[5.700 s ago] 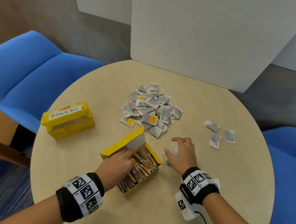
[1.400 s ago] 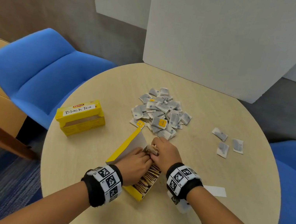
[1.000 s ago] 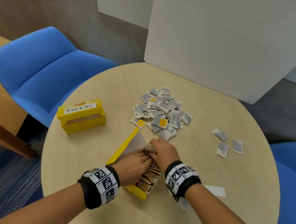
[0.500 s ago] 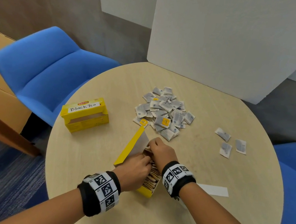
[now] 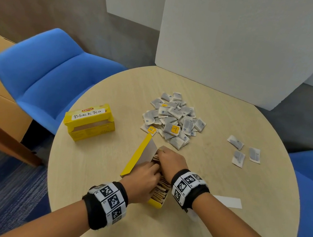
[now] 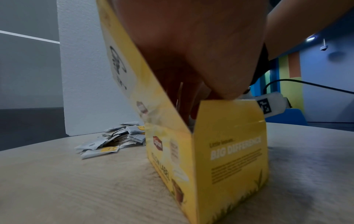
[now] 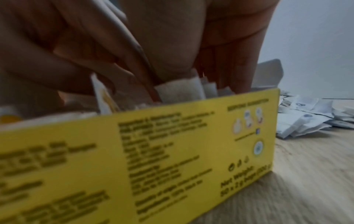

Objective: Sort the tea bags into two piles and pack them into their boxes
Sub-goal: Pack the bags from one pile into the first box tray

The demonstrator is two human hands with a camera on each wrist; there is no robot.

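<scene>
Open yellow box (image 5: 156,197) near desk (image 5: 185,229) front edge, lid up. Left hand (image 5: 141,179) and right hand (image 5: 171,161) both inside, fingers (image 7: 107,66) among packed tea bags (image 7: 180,89); grip unclear. Unsorted pile (image 5: 174,119) toward far edge; "Black Tea" box (image 5: 89,122) at left edge.

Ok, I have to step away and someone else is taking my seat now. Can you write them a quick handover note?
Left hand and right hand: both have fingers down in the open yellow box, working among the packed tea bags; grip unclear.
Second box, labelled Black Tea, stands apart at left.
Done: the open box holds a row of bags.
Left: the large mixed pile, three loose bags at right, then closing the boxes.
</scene>
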